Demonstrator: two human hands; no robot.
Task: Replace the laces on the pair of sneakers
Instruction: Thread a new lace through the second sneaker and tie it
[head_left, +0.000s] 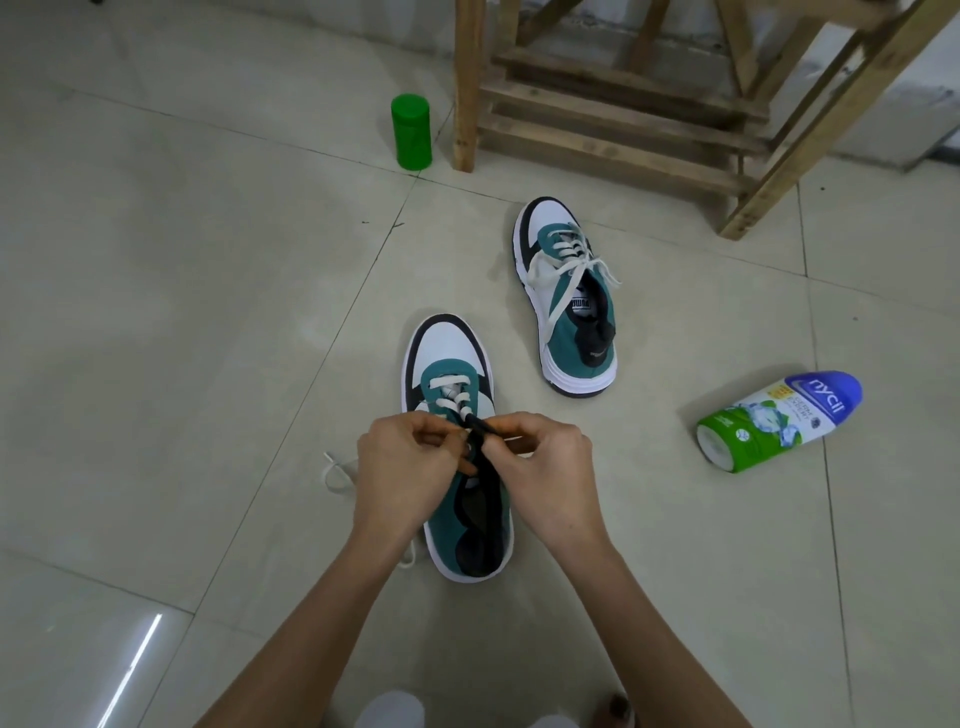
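Left hand (402, 470), right hand (545, 470) pinch lace (480, 427); bottle (779, 422) near

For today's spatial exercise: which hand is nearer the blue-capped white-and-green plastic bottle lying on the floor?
Right. The right hand works over the teal-and-white sneaker, left of the bottle; the left hand is farther left.

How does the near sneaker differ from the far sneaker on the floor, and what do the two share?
The near sneaker sits under both hands, the left hand and right hand pinching a black lace at it; the far sneaker lies untouched. The near sneaker's white lace crosses only its lowest eyelets, one end trailing on the floor; the far sneaker's white lace runs higher. Both are teal, white and black, toes pointing away.
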